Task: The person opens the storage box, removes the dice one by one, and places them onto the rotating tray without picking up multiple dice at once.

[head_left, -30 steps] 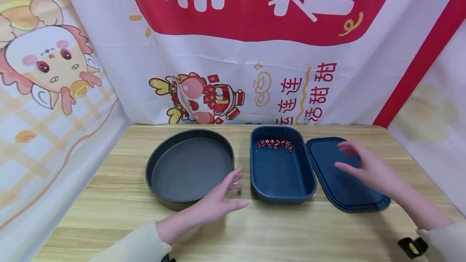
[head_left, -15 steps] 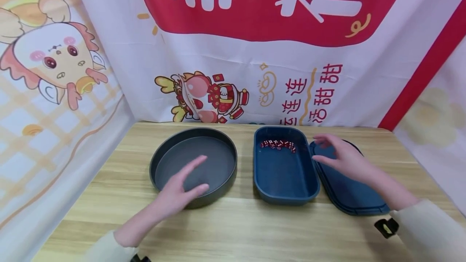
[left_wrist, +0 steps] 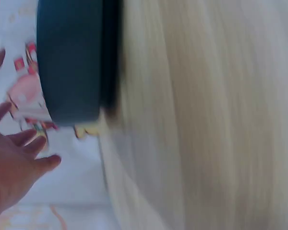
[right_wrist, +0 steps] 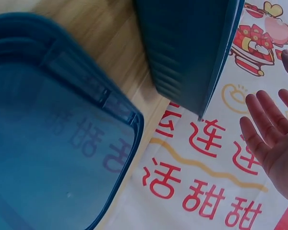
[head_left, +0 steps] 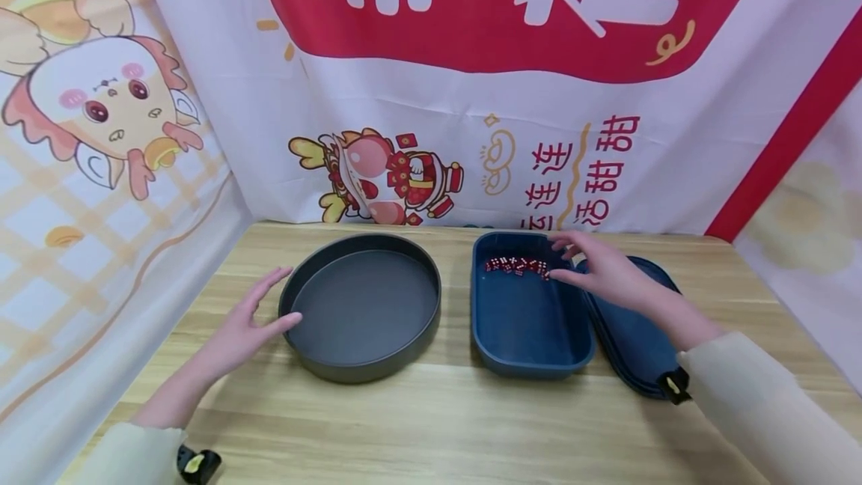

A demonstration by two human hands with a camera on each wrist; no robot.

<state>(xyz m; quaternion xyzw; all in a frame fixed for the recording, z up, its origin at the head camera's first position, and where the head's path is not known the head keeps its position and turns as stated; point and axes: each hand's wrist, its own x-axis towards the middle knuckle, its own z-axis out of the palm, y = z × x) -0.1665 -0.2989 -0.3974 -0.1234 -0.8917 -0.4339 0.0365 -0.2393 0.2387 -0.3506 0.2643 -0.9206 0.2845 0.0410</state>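
Note:
A round dark grey pan stands on the left of the table, with nothing in it. Beside its left rim is my left hand, fingers and thumb spread and holding nothing. To the right stands a deep blue rectangular box. Several small red dice with white dots lie along its far end. My right hand hovers over the box's far right edge, thumb and fingers apart around nothing. In the right wrist view, the box's side appears, with the open right hand away from it.
A flat blue lid lies right of the box, partly under my right forearm. The wooden table meets a printed cloth at the back. Cloth walls also flank both sides. Each wrist wears a black strap mount.
My left hand has swept left across the pan, from its right side to its left rim. The right hand has moved left from above the lid to the box's edge.

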